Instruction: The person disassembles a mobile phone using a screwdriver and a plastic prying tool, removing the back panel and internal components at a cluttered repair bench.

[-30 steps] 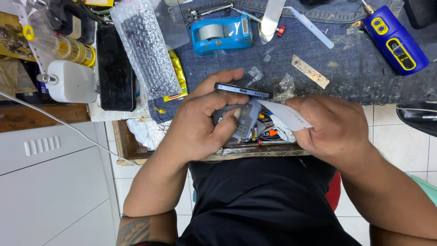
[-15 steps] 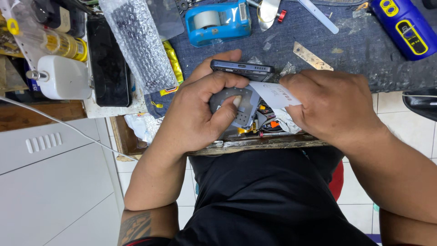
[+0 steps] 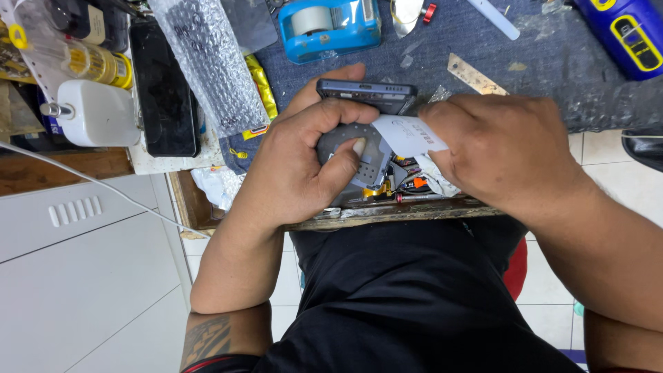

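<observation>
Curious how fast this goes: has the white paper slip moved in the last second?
Yes. Against the blue tape dispenser, the white paper slip has slid slightly left, toward the left hand holding the grey phone.

Pretty clearly a small phone repair workshop. The worktop [image 3: 552, 76] across the top of the frame has a dark blue mat covered in repair clutter: a blue tape dispenser [image 3: 330, 26] top centre, a metal ruler [image 3: 476, 76] just right of it, and a blue and yellow tool [image 3: 625, 34] in the upper right corner. Upper left there's a dark phone [image 3: 162, 90] lying flat, a bubble-wrap bag [image 3: 207, 62] and a white bottle [image 3: 97, 114] (all crowded together). White tiled floor [image 3: 83, 304] at the lower left.
</observation>
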